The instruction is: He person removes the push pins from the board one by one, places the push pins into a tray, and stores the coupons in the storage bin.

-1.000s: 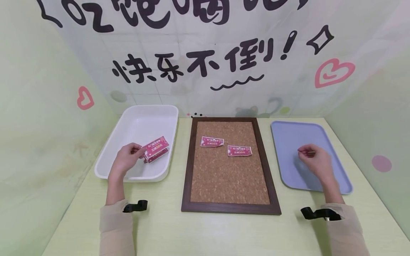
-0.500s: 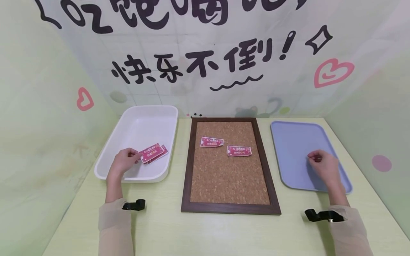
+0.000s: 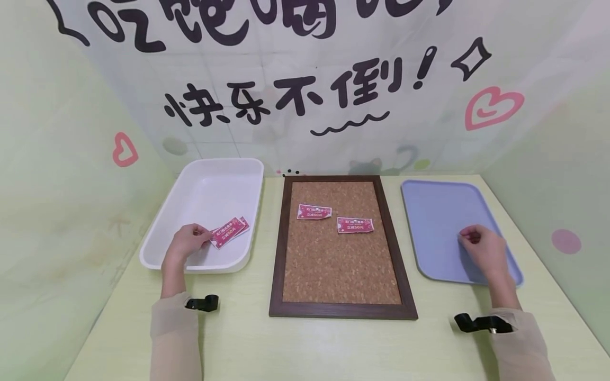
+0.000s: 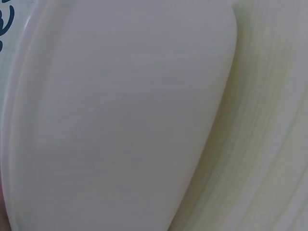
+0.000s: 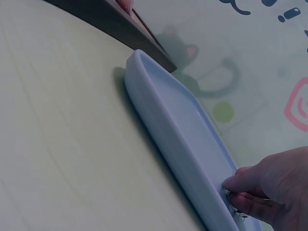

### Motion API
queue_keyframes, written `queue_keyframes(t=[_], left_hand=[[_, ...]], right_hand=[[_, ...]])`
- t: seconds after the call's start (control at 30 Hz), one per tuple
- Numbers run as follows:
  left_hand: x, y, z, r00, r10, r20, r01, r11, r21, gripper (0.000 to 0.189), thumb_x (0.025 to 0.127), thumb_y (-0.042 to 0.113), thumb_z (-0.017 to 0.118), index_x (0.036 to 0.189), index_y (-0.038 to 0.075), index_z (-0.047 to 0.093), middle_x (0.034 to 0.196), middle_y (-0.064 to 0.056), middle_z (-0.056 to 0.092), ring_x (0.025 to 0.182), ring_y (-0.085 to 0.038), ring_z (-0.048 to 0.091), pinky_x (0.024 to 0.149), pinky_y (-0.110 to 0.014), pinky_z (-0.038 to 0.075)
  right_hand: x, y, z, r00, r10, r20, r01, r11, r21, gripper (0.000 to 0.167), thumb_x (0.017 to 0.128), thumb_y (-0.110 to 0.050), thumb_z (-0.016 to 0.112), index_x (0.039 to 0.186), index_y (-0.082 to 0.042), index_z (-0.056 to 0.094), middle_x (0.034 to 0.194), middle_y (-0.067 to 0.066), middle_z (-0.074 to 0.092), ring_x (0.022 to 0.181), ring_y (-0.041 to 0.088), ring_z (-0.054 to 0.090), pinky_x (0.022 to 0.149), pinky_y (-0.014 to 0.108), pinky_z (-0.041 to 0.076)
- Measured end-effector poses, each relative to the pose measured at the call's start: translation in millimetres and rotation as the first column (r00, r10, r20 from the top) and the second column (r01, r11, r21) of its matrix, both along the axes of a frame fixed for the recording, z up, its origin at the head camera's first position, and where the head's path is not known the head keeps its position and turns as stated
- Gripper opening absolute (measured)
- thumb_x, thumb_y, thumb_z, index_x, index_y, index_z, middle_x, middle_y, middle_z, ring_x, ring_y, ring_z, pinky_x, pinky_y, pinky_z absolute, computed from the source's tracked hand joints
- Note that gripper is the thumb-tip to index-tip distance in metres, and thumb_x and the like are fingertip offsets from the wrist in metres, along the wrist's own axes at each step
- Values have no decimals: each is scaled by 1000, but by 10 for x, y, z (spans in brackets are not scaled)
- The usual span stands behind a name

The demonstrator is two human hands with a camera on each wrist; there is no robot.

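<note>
At the right front of the white tub (image 3: 190, 180), my left hand (image 3: 187, 242) pinches the left end of a pink paper coupon (image 3: 227, 232) between thumb and fingers. A second coupon (image 3: 245, 224) shows partly behind it. The left wrist view shows mostly the tub's outer wall (image 4: 120, 120). Over the blue tray (image 3: 443, 206), my right hand (image 3: 485, 251) has thumb and fingertips together on a small metal thumbtack (image 5: 226, 191), mostly hidden by the fingers. More tiny metal tacks (image 5: 243, 216) appear under that hand in the right wrist view.
Between tub and tray lies a dark-framed corkboard (image 3: 340, 275). Two pink coupons, one upper left (image 3: 314, 212) and one right of it (image 3: 355, 225), sit on the cork with small pale pinheads. A printed cloth backdrop (image 3: 286, 148) rises behind the table.
My left hand has lowered slightly, and the coupon's left end has tilted down over the one behind it. The right hand has shifted right and a little toward me above the tray.
</note>
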State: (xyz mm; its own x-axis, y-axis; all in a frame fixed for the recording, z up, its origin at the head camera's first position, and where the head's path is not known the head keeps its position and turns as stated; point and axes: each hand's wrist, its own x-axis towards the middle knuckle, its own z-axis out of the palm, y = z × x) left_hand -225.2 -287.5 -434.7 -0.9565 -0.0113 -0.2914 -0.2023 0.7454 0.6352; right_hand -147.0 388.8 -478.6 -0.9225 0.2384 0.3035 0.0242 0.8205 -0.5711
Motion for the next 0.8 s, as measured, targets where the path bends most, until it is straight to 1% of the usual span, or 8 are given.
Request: queue_keyframes(t=[0.13,0.3,0.43,0.53,0.6,0.67,0.8], left_hand=[[8,-9,11,1000,7,-2,-7,1000,-5,40,103,23,55,123,-12,55,102,-22,65,92,-28,56,78,-39,44],[33,-15,56,999,32,-32,-33,999,-6,39,103,21,53,125,-12,55,109,-27,64,96,-35,58,81,-44,46],[56,11,119,996,62,-59,-62,998,12,41,104,22,51,128,-11,52,121,-31,59,105,-41,57,87,-50,47],[65,70,170,994,72,-82,-69,997,32,42,105,23,50,130,-10,52,126,-32,56,110,-42,56,91,-51,47],[62,125,194,992,67,-109,-62,997,43,41,105,23,51,130,-10,53,126,-31,57,110,-42,56,91,-50,47],[64,199,224,989,58,-134,-51,997,53,40,105,23,52,128,-9,54,123,-29,58,108,-39,57,90,-48,48],[65,379,273,983,31,-183,-18,997,77,36,103,21,54,125,-8,57,118,-26,61,101,-34,59,83,-41,50]], right_hand=[[22,0,-8,1000,1,10,-1,1000,-9,13,88,1,70,97,9,67,89,26,69,69,-17,41,64,10,38],[47,15,-5,1000,7,13,-7,1000,-13,17,88,0,70,99,12,66,91,28,68,69,-17,41,64,7,38],[58,28,23,1000,12,15,-11,1000,-23,19,88,0,70,102,13,65,93,28,67,70,-18,40,65,5,38],[45,16,64,1000,9,16,-9,999,-31,21,89,0,69,105,12,65,96,29,67,71,-19,40,66,5,38],[24,-10,101,1000,12,17,-11,999,-32,22,90,-1,69,107,12,64,98,29,67,71,-20,40,67,5,38],[-4,-49,140,1000,24,8,-24,999,-33,22,90,-2,69,107,12,65,98,29,67,72,-20,40,67,5,38],[-68,-152,218,997,66,-27,-67,997,-41,22,90,-1,70,107,12,65,97,30,67,73,-19,42,67,3,38]])
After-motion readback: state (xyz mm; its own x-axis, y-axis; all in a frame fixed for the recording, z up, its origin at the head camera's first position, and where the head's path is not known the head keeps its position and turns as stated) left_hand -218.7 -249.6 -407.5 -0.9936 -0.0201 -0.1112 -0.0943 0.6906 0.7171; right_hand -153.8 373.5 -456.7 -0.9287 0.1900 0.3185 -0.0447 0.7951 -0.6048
